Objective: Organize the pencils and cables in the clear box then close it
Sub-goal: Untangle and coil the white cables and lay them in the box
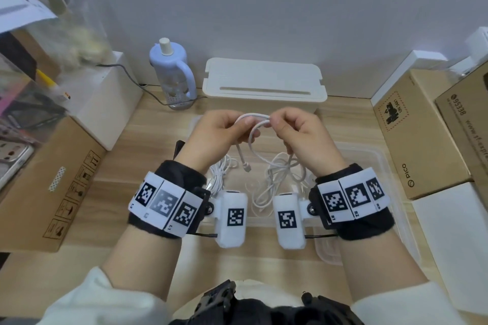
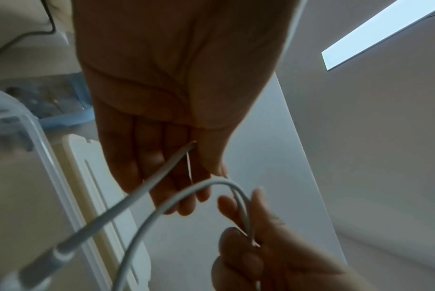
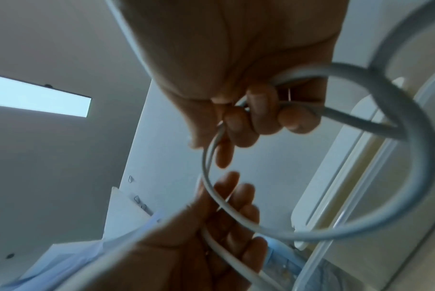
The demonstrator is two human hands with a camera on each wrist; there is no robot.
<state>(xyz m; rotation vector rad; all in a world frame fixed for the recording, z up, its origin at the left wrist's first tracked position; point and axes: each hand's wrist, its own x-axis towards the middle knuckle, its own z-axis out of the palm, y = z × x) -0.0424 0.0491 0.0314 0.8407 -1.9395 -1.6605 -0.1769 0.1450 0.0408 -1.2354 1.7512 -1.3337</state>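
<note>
My left hand (image 1: 247, 122) and right hand (image 1: 274, 122) pinch one white cable (image 1: 254, 116) between them, held up over the clear box (image 1: 198, 124). The cable loops down between the hands and its plug (image 1: 247, 167) dangles free. In the left wrist view the left hand's fingers (image 2: 159, 169) curl round the cable (image 2: 161, 173). In the right wrist view the right hand's fingers (image 3: 261, 114) grip a coil of the cable (image 3: 398, 177). More white cables (image 1: 277, 179) lie loose inside the box. No pencils show.
A white slotted organiser box (image 1: 264, 84) and a pale blue bottle (image 1: 171, 74) stand against the wall. Cardboard boxes flank the desk on the left (image 1: 52, 179) and right (image 1: 412, 134). Clear plastic (image 1: 369, 166) lies under my right wrist; whether it is box or lid I cannot tell.
</note>
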